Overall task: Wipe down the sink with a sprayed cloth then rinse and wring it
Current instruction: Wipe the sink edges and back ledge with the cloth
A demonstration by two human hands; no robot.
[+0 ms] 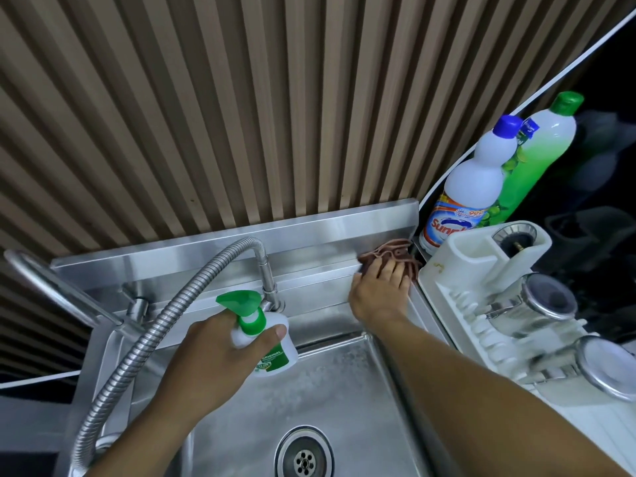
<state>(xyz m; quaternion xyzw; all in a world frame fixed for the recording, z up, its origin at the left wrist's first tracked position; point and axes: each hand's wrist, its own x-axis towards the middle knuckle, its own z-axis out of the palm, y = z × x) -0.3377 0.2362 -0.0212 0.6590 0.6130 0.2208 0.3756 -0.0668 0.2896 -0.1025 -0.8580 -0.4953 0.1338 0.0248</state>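
Brown cloth under right fingers, sink ledge

Bright, even light with glare on the steel sink; wide-angle edges bend.

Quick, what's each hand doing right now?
Left hand: fingers curled round the spray bottle, holding it.
Right hand: open, straight fingers pressing the brown cloth on the sink ledge.
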